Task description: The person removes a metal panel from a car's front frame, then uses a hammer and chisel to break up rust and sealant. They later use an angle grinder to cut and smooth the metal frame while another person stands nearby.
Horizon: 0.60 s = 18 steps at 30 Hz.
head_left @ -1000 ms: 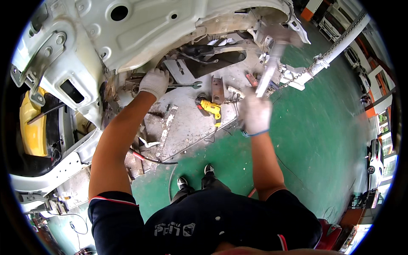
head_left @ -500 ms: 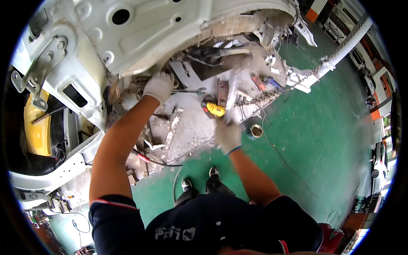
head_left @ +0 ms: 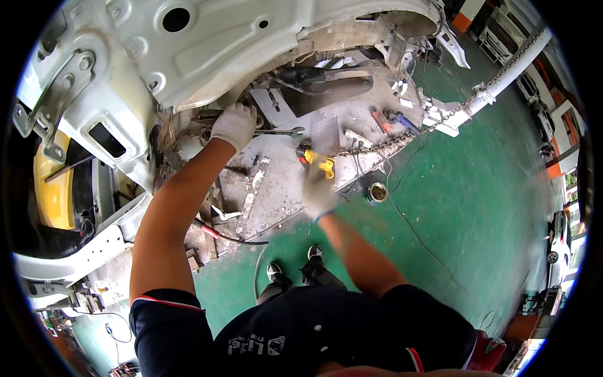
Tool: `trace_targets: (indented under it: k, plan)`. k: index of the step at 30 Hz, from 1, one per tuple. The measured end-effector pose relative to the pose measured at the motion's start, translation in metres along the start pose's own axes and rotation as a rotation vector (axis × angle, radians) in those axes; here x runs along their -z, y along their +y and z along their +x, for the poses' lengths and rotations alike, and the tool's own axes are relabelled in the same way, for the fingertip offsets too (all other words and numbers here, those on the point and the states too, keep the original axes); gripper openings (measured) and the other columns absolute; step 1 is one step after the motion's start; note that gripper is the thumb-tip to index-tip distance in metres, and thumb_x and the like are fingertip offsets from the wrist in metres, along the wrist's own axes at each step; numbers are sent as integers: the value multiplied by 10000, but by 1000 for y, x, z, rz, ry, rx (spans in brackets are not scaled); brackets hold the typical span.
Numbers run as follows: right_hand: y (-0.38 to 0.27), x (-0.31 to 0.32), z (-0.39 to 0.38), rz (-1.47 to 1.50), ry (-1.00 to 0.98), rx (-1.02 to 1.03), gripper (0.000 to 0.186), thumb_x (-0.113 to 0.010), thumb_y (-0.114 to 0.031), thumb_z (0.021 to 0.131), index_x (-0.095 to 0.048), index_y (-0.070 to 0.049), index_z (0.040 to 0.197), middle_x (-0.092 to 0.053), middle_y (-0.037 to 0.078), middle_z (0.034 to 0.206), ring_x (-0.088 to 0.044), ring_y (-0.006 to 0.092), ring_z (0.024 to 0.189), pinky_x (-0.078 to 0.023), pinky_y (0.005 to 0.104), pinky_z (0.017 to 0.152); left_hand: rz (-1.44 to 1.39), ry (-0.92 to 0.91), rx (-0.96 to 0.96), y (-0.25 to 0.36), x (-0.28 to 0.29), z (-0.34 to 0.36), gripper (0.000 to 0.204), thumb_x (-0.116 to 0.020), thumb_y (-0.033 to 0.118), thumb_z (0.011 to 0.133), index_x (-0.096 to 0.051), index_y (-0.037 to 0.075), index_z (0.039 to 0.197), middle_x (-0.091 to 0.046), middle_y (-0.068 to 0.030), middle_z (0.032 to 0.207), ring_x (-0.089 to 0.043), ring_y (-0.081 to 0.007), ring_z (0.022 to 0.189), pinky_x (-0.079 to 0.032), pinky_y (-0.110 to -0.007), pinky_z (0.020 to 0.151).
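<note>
My left hand (head_left: 234, 127), in a white glove, is closed around a wrench below the pale car body (head_left: 226, 38). The open jaw of the wrench (head_left: 287, 132) sticks out to the right of my fingers; the rest is hidden. My right hand (head_left: 319, 193), gloved too, is smeared by motion. It grips a hammer-like tool (head_left: 325, 135) that shows as a grey blur above the hand, its exact shape unclear. Close to this hand lies a yellow-and-black tool (head_left: 325, 165), partly covered by the blur.
A chain (head_left: 389, 146) crosses the dirty platform (head_left: 282, 188) to a slanted pole (head_left: 502, 88). Red (head_left: 381, 122) and blue (head_left: 403, 120) tools lie by it. An open tin (head_left: 377, 193) stands on the green floor; a red-and-black hose (head_left: 217, 234) lies near my feet.
My right hand has moved left and toward me, and the blurred tool has swung left with it. My left hand and the wrench stay nearly in place.
</note>
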State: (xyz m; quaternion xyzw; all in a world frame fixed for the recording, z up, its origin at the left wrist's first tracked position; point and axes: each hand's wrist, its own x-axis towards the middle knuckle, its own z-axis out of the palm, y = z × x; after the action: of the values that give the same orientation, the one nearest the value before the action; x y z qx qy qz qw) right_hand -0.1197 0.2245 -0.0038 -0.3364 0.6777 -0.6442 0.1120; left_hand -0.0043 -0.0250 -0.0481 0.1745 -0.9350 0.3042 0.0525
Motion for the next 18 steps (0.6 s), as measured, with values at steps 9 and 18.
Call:
trace_targets:
  k: [9, 18]
  plan:
    - [56, 134, 41, 508, 340, 211, 191, -685, -148, 967, -594, -76, 815, -456, -61, 577, -417, 68, 468, -351, 256, 452, 8, 11, -40, -2, 0, 4, 365, -537, 193, 952, -661, 35, 1256, -712, -83, 997, -663, -239, 960, -496, -375, 847]
    - [-2, 4, 18, 136, 85, 55, 263, -601, -294, 991, -508, -83, 867, -509, 30, 741, -472, 172, 613, -352, 361, 542, 43, -3, -44, -3, 3, 1, 379, -551, 188, 938, -644, 36, 1272, -708, -76, 996, -667, -221, 944, -493, -361, 842]
